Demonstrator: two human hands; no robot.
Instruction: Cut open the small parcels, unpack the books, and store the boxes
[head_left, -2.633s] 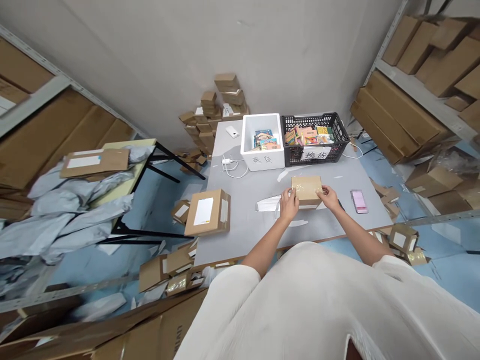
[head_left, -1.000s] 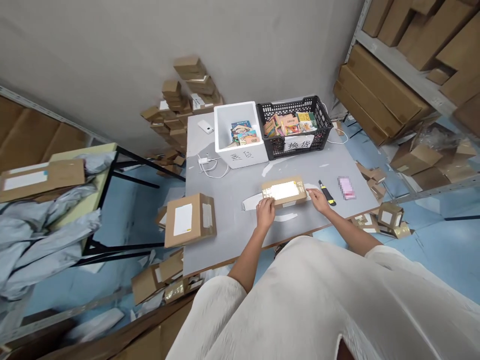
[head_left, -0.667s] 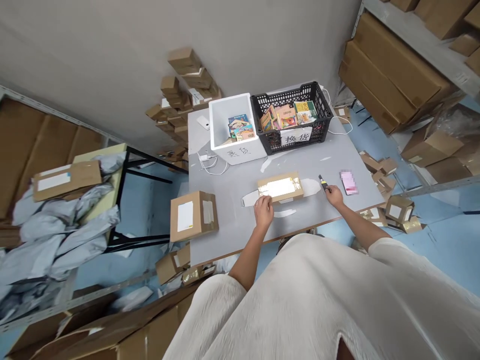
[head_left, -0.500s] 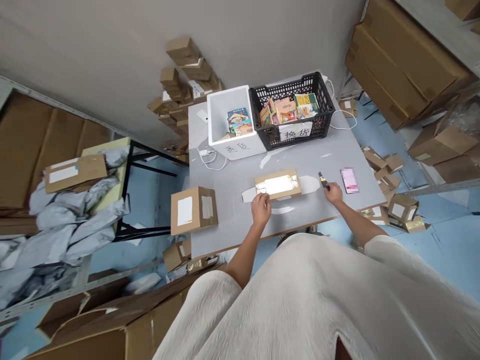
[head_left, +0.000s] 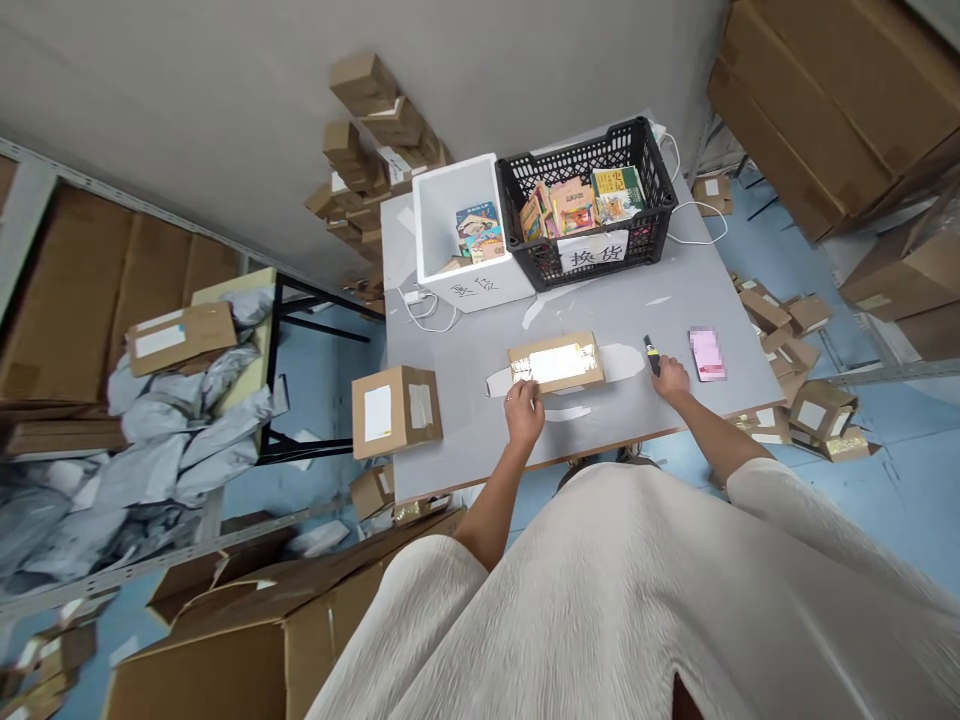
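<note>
Okay, right hand (head_left: 672, 380) clamped on cutter (head_left: 652, 354), open tabletop (head_left: 619, 312) beside, left hand (head_left: 525, 414) touching box (head_left: 556, 364) edge, grip unclear.

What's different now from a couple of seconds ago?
The small cardboard box moved left and now shows its white label on top. The right hand let go of it and took hold of the utility knife. The left hand still touches the box; phone and crate stayed put.
</note>
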